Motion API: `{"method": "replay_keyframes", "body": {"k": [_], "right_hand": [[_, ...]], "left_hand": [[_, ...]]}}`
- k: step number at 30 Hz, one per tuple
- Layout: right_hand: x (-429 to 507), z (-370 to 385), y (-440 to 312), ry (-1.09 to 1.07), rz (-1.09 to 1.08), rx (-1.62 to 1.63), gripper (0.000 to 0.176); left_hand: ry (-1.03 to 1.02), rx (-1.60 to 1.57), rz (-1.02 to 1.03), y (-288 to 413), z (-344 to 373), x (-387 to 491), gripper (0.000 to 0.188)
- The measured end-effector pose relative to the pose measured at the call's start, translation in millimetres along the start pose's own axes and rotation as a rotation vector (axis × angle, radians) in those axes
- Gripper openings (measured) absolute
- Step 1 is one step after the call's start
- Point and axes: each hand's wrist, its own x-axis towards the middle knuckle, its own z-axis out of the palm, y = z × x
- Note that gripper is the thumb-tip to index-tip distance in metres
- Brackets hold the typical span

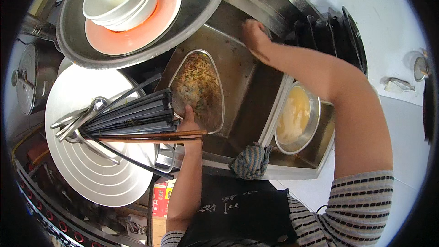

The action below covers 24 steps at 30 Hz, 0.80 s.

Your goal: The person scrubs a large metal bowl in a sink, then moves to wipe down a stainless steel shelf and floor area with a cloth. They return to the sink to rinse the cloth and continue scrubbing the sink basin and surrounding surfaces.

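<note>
My left hand is at the lower left edge of a triangular strainer basket filled with chopped food scraps, inside a stainless steel sink. Chopsticks partly cover this hand, and its grip cannot be made out. At the sink's far right corner, my right hand is curled over the rim; whether it grips something there is hidden. A bundle of black chopsticks and some metal spoons fan out over a large round metal lid. Two brown wooden chopsticks cross in front of my left wrist.
Stacked white bowls stand on orange plates in a big metal basin. A metal bowl of yellowish liquid sits in the narrow right compartment. A striped cloth hangs on the front edge. Black plates stand upright behind.
</note>
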Motion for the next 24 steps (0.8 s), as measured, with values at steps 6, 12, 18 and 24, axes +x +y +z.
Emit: {"method": "replay_keyframes", "body": {"k": [6,12,18,24], "right_hand": [[-22.6,65.5,-93.4,-0.813,0.310,0.425,0.034],[1.2,136.1,-173.2,-0.702,0.552,0.930,0.065],[33.8,22.4,-195.4,-0.350,1.031,2.245,0.052],[25.2,36.7,-128.7,0.073,0.857,2.035,0.047]], "left_hand": [[-0.026,-0.055,-0.140,21.4,8.6,-13.3,0.072],[-0.047,-0.017,-0.240,44.6,9.6,-24.8,0.076],[-0.231,0.100,-0.157,-62.5,-4.5,11.4,0.064],[-0.030,-0.151,-0.133,15.5,0.7,-13.7,0.057]]}}
